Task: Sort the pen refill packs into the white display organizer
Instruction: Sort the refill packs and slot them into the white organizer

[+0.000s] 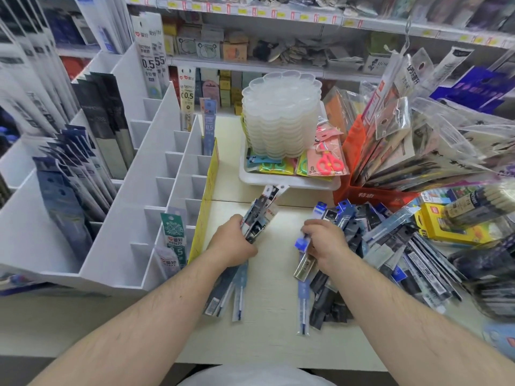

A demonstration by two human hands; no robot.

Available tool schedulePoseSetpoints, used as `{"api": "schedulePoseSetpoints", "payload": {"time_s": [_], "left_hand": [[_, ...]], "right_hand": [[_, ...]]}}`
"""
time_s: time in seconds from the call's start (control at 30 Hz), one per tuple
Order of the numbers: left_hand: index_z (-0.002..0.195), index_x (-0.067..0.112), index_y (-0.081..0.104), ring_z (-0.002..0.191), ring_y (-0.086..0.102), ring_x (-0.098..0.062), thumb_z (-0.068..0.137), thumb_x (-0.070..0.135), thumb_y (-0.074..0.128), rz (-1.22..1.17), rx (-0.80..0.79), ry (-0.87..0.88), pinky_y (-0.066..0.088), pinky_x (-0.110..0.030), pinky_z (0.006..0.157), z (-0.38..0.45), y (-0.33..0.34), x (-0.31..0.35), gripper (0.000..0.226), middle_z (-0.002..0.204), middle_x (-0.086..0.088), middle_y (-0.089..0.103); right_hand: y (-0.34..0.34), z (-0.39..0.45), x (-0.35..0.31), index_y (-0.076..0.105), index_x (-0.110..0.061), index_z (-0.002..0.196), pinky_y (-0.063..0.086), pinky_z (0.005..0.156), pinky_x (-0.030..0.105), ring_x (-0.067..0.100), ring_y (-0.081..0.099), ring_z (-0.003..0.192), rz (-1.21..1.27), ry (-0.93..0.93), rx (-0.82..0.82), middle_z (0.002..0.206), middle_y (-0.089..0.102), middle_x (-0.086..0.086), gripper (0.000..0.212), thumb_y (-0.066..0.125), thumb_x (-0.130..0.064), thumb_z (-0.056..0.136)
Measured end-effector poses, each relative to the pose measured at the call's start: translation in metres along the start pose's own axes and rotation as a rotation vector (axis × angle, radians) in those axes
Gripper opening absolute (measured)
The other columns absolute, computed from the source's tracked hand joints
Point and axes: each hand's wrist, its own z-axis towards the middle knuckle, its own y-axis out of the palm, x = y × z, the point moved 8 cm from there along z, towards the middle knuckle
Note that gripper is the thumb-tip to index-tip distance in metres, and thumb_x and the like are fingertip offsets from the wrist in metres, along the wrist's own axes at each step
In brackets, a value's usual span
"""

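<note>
My left hand (232, 240) grips a bundle of pen refill packs (260, 215) that fans out above and below the fist, beside the white display organizer (156, 168). My right hand (324, 240) pinches a blue-topped refill pack (305, 259) at the left edge of a loose pile of refill packs (390, 246) on the table. The organizer stands on the left, stepped, with many small slots. A few slots hold packs, such as a green-labelled pack (172, 232) near the front and a blue pack (209, 126) at the back.
A white tray (289, 182) with a stack of clear flower-shaped palettes (281, 115) and scissors packs sits behind the hands. A red box (370, 193) of packaged brushes leans at the right, by a yellow box (446, 227). Shelves of stock run behind. Bare tabletop (278, 338) lies between my forearms.
</note>
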Motion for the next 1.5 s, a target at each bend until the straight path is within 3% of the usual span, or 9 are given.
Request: {"api": "schedulePoseSetpoints", "payload": {"time_s": [0.3,0.57,0.63,0.7,0.87,1.1,1.2,1.37,1.5], "left_hand": [[0.095,0.024,0.053,0.076,0.059,-0.019,0.074,-0.005,0.072,-0.592,0.156,0.141,0.053,-0.033,0.071,-0.011,-0.039,0.03,0.041,0.089,-0.008,0.064],[0.104,0.022,0.058,0.074,0.066,-0.008,0.075,-0.005,0.076,-0.733,0.244,0.254,0.055,-0.021,0.068,-0.013,-0.046,0.047,0.043,0.087,0.001,0.069],[0.1,0.027,0.057,0.08,0.068,-0.012,0.074,-0.002,0.079,-0.747,0.304,0.251,0.057,-0.025,0.074,-0.013,-0.045,0.045,0.045,0.09,0.002,0.07],[0.096,0.03,0.056,0.083,0.068,-0.013,0.073,0.0,0.082,-0.758,0.378,0.241,0.057,-0.03,0.079,-0.014,-0.046,0.043,0.046,0.09,0.005,0.069],[0.096,0.031,0.054,0.087,0.07,-0.014,0.071,0.005,0.081,-0.744,0.388,0.261,0.057,-0.031,0.081,-0.013,-0.049,0.047,0.046,0.092,0.002,0.071],[0.103,0.02,0.052,0.069,0.058,-0.003,0.08,-0.011,0.068,-0.716,0.347,0.431,0.049,-0.017,0.069,-0.019,-0.058,0.054,0.042,0.077,0.007,0.061],[0.107,0.012,0.055,0.073,0.059,-0.002,0.072,0.001,0.071,-0.692,0.292,0.47,0.049,-0.013,0.071,-0.026,-0.045,0.064,0.04,0.082,0.003,0.061],[0.108,-0.006,0.062,0.09,0.063,0.009,0.066,0.024,0.071,-0.586,0.279,0.545,0.045,-0.006,0.079,-0.034,-0.033,0.067,0.053,0.094,0.007,0.066],[0.111,-0.003,0.061,0.09,0.065,0.004,0.06,0.025,0.079,-0.621,0.27,0.505,0.048,-0.01,0.08,-0.028,-0.028,0.055,0.061,0.094,0.015,0.067]], "right_hand": [[0.041,-0.055,-0.013,0.045,-0.02,0.122,0.052,0.067,0.036,0.015,0.063,0.063,-0.188,-0.208,-0.253,0.1,0.069,0.008,0.04,0.044,0.008,0.094],[0.074,-0.073,-0.004,0.051,-0.037,0.121,0.052,0.068,0.026,0.008,0.062,0.076,-0.411,-0.382,-0.409,0.105,0.065,0.003,0.058,0.063,0.0,0.078],[0.08,-0.077,-0.006,0.051,-0.042,0.123,0.055,0.083,0.029,0.009,0.064,0.092,-0.444,-0.473,-0.399,0.113,0.065,0.0,0.06,0.056,-0.004,0.076],[0.085,-0.081,-0.009,0.048,-0.034,0.135,0.047,0.098,0.026,0.004,0.055,0.111,-0.507,-0.535,-0.39,0.123,0.057,-0.005,0.068,0.049,-0.002,0.075],[0.092,-0.091,-0.015,0.045,-0.027,0.135,0.046,0.093,0.027,0.005,0.051,0.104,-0.632,-0.647,-0.423,0.114,0.051,-0.003,0.064,0.045,0.006,0.08],[0.071,-0.073,-0.007,0.012,-0.046,0.155,0.046,0.101,0.024,-0.005,0.04,0.128,-0.697,-0.476,-0.478,0.147,0.038,-0.021,0.108,0.076,-0.026,0.071],[0.079,-0.071,-0.009,0.033,-0.05,0.141,0.048,0.095,0.019,-0.009,0.051,0.12,-0.643,-0.536,-0.489,0.129,0.055,-0.027,0.092,0.084,-0.03,0.067],[0.089,-0.061,-0.014,0.061,-0.024,0.122,0.041,0.063,0.002,-0.004,0.057,0.08,-0.735,-0.608,-0.326,0.085,0.058,-0.024,0.043,0.071,-0.017,0.081],[0.092,-0.055,-0.004,0.064,-0.018,0.109,0.054,0.073,0.026,0.018,0.064,0.089,-0.759,-0.587,-0.282,0.087,0.067,-0.007,0.029,0.057,-0.022,0.081]]}}
